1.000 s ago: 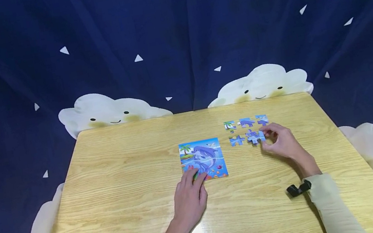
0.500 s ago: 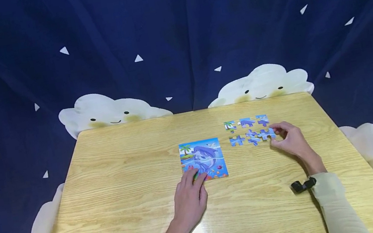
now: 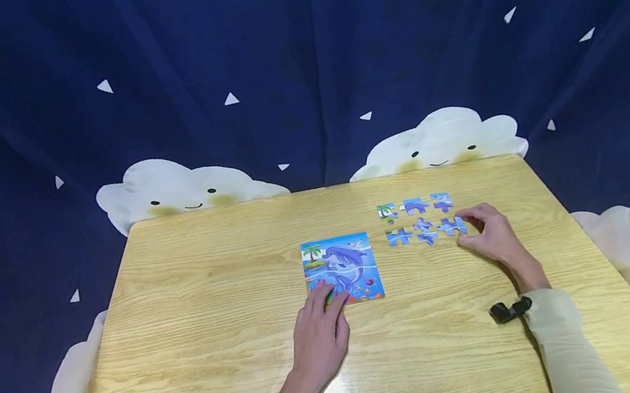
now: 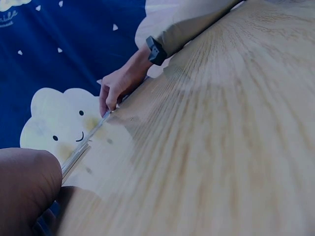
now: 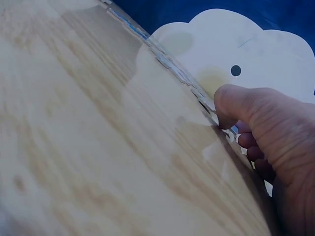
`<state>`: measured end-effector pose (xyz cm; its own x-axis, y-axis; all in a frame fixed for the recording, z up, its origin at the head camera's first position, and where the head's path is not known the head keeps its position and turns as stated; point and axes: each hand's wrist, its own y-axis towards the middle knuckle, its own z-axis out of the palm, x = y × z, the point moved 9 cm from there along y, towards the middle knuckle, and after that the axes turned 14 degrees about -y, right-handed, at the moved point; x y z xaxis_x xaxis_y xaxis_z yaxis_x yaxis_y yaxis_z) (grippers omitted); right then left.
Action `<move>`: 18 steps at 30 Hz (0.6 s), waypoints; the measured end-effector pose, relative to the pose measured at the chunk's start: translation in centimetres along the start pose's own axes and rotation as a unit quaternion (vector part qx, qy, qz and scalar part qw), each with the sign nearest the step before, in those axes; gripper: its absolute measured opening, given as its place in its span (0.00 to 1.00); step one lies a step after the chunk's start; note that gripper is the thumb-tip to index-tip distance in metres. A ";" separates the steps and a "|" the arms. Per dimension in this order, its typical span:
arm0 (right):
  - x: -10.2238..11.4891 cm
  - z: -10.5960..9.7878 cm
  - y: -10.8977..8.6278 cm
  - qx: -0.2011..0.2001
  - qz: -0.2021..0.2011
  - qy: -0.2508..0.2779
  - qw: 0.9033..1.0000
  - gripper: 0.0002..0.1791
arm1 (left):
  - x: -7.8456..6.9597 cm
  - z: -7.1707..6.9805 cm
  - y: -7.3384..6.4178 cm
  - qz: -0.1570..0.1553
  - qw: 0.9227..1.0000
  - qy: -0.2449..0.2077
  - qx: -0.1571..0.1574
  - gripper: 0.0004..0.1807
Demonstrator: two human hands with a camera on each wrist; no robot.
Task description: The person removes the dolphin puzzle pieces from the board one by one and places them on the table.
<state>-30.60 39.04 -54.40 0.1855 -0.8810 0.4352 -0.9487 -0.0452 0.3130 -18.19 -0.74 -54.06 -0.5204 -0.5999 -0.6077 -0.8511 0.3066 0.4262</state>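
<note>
In the head view my left hand (image 3: 318,336) rests its fingertips on the lower edge of a square dolphin picture (image 3: 340,259) with a palm tree, lying flat on the wooden table. My right hand (image 3: 491,235) pinches the right side of a blue jigsaw piece (image 3: 450,226) between thumb and fingers, low over the wood. Just left of that piece lies another jigsaw piece (image 3: 425,231) with purple and blue print. From the right wrist view, the thumb (image 5: 231,105) sits at the edge of the row of flat pieces, and the curled fingers are partly hidden behind it.
A palm-tree piece (image 3: 386,212), a dolphin-head piece (image 3: 414,206) and a corner piece (image 3: 442,201) form the back row. Another piece (image 3: 399,237) lies at the left of the front row. Behind the wooden table (image 3: 207,265) hangs a dark blue curtain (image 3: 241,62) with white clouds.
My right hand has slid the jigsaw piece rightward, away from the middle piece it overlapped, so a small gap now shows. The left hand and picture stay put.
</note>
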 end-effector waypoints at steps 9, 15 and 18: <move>-0.3 0.2 -0.1 0.022 0.013 -0.018 1.000 0.25 | -0.1 0.0 0.0 0.002 1.000 -0.003 -0.004 0.21; -0.4 0.3 -0.1 0.036 0.019 -0.022 0.999 0.26 | 0.0 0.0 0.0 0.002 1.000 0.001 -0.003 0.21; -0.4 0.3 0.0 0.042 0.022 -0.022 0.999 0.26 | 0.1 0.0 0.0 -0.001 1.000 0.007 -0.001 0.20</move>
<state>-30.71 39.27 -54.87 0.1340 -0.9032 0.4078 -0.9741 -0.0443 0.2220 -18.26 -0.77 -54.13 -0.5181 -0.6102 -0.5993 -0.8518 0.3046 0.4262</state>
